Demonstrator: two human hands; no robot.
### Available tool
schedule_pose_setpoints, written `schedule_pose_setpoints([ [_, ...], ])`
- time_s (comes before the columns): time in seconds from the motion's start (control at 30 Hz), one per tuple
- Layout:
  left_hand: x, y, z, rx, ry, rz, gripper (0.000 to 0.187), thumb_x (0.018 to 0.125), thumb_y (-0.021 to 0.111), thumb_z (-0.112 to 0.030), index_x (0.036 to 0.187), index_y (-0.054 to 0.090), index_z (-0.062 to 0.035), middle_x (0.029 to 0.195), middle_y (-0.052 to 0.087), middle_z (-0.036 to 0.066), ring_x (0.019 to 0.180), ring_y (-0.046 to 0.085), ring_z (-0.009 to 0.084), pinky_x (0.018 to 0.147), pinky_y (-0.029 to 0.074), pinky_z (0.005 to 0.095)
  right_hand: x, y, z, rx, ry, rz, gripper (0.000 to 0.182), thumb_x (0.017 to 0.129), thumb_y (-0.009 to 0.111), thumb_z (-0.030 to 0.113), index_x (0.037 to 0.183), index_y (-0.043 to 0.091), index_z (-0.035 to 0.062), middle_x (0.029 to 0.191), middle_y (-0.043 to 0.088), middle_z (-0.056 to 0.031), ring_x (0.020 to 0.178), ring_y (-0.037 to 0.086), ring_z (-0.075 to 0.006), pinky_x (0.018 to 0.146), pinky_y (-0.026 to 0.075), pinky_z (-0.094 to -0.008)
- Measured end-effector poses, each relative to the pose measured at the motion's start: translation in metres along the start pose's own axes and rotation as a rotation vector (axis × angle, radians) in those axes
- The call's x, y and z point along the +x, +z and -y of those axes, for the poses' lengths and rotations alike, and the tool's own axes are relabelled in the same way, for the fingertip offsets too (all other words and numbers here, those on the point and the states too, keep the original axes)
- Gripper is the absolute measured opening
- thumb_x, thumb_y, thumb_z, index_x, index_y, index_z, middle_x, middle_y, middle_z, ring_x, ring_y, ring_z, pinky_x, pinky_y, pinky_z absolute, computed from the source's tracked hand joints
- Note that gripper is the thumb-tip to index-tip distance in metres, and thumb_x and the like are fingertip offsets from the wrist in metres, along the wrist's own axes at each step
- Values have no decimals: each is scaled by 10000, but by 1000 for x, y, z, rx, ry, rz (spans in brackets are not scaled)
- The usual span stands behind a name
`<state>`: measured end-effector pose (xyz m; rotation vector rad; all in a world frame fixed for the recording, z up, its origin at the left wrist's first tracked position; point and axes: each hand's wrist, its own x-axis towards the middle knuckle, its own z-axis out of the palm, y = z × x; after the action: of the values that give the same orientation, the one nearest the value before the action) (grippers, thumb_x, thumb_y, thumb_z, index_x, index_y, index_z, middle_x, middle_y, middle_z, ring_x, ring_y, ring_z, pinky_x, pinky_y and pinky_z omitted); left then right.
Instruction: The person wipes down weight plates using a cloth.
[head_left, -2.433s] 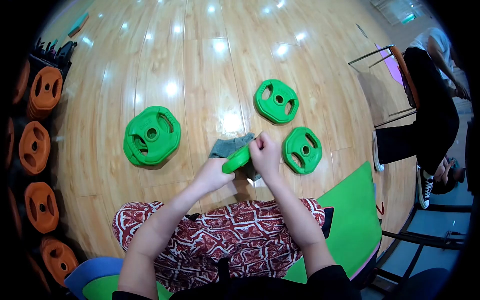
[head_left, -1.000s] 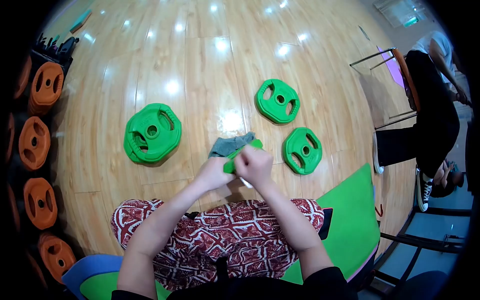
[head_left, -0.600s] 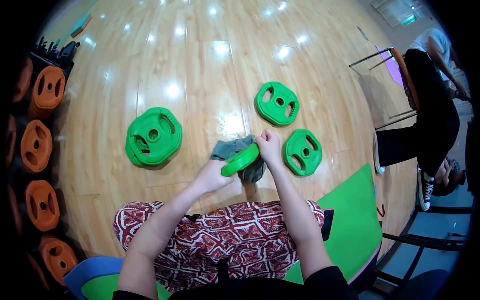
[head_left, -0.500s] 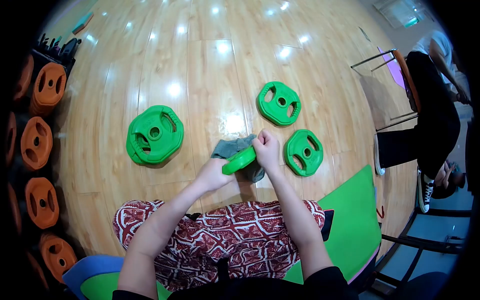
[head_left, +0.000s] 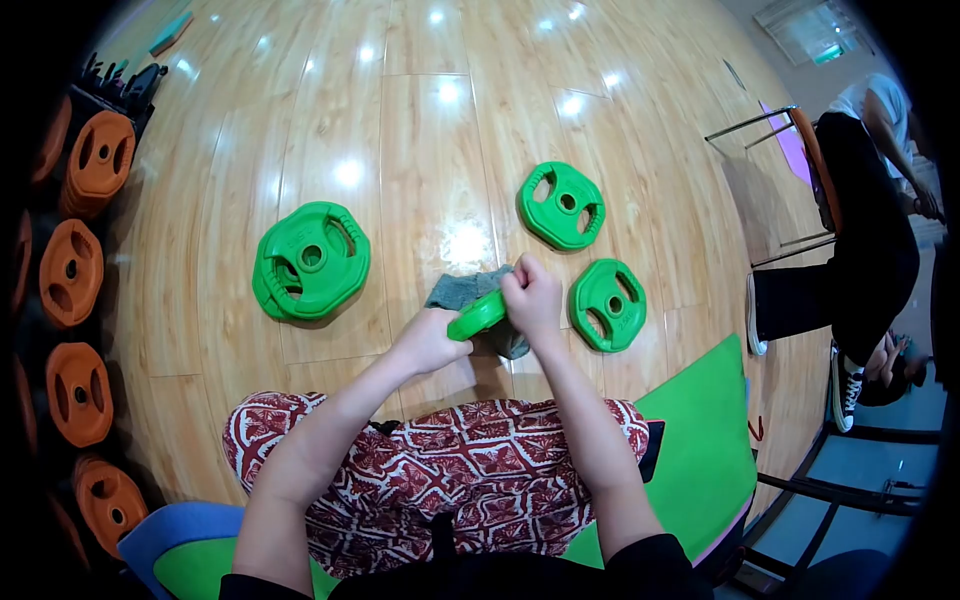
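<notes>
A green weight plate (head_left: 480,314) is turned edge-on between my hands, in front of my knees. My left hand (head_left: 432,340) is closed around its near left end. At the far right end my right hand (head_left: 533,298) makes a fist against the plate's edge. A grey-green cloth (head_left: 462,290) shows behind and below the plate, reaching to my right hand; whether those fingers also pinch it I cannot tell. Two green plates lie flat to the right, one farther off (head_left: 563,206) and one nearer (head_left: 608,306). To the left lie green plates (head_left: 312,258), seemingly stacked.
Orange weight plates (head_left: 79,394) hang in rows along the left. A green mat (head_left: 700,430) lies on the wooden floor (head_left: 420,150) at my right. Beyond it, a person (head_left: 870,220) in dark trousers sits on a chair (head_left: 815,165).
The held plate has tilted slightly, and my left hand has shifted a little up and to the right with it. My right hand stays at the plate's far end.
</notes>
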<state>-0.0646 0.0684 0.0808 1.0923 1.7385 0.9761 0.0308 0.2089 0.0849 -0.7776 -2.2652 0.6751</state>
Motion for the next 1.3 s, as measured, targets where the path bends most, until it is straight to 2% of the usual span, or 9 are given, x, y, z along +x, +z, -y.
schedule_pose_setpoints([
  [0.07, 1, 3, 0, -14, 13, -9, 199, 623, 621, -147, 724, 557, 12, 597, 553, 116, 549, 515, 162, 561, 427, 307, 6, 1, -23, 386, 273, 149, 205, 676, 529, 83, 564, 360, 45, 467, 344, -43, 431, 367, -127, 419, 314, -292],
  [0.13, 2, 4, -1, -39, 4, 4, 225, 632, 620, -205, 728, 587, -4, 675, 583, 183, 616, 572, 308, 584, 445, 355, 6, 4, -29, 418, 298, 124, 214, 678, 524, 80, 564, 348, 42, 478, 324, -33, 461, 336, -101, 429, 300, -275],
  [0.33, 0, 2, 0, -54, -37, 23, 206, 637, 611, -191, 725, 588, -6, 661, 584, 172, 612, 574, 287, 590, 444, 353, 7, 11, -47, 444, 487, 131, 229, 678, 523, 81, 551, 338, 38, 486, 322, -26, 480, 329, -83, 442, 303, -263],
  [0.57, 0, -2, -1, -21, -79, 32, 175, 662, 596, -150, 749, 574, 0, 657, 582, 138, 619, 572, 188, 592, 440, 320, -4, -7, 34, 104, -28, 118, 143, 647, 560, 116, 572, 448, 70, 466, 461, -82, 421, 495, -258, 391, 366, -356],
  [0.67, 0, 9, 6, -37, 21, -29, 200, 688, 578, -170, 798, 562, -3, 707, 596, 161, 703, 600, 260, 632, 451, 342, -18, -7, 65, -150, -416, 133, 198, 630, 583, 117, 536, 412, 83, 431, 418, -69, 385, 469, -233, 367, 356, -342],
  [0.8, 0, 12, 11, 111, 155, -176, 268, 620, 645, -245, 757, 588, -21, 758, 585, 170, 746, 564, 330, 663, 445, 391, -21, -2, 59, -142, -411, 75, 223, 628, 595, 120, 530, 396, 95, 433, 407, -62, 383, 467, -219, 365, 348, -346],
  [1.0, -13, -1, 14, 360, 115, -203, 329, 585, 682, -240, 834, 595, -44, 934, 487, 124, 932, 445, 293, 825, 394, 375, -8, -6, 31, -111, -210, 23, 155, 656, 580, 144, 576, 453, 102, 479, 462, -56, 434, 508, -250, 394, 389, -355],
  [1.2, 0, 10, 16, 128, 128, -231, 240, 608, 667, -203, 785, 601, -55, 956, 460, 86, 944, 395, 276, 845, 357, 354, 9, -33, 4, 576, 332, -82, 229, 678, 527, -4, 575, 331, 54, 536, 303, 37, 510, 280, -40, 432, 235, -213],
  [1.3, 1, 10, 19, 75, 172, -240, 233, 607, 659, -174, 781, 584, -39, 955, 448, 84, 964, 369, 273, 864, 325, 352, 14, -45, 2, 659, 447, -172, 252, 703, 514, -23, 578, 322, 83, 561, 308, 67, 504, 268, -24, 425, 217, -200],
])
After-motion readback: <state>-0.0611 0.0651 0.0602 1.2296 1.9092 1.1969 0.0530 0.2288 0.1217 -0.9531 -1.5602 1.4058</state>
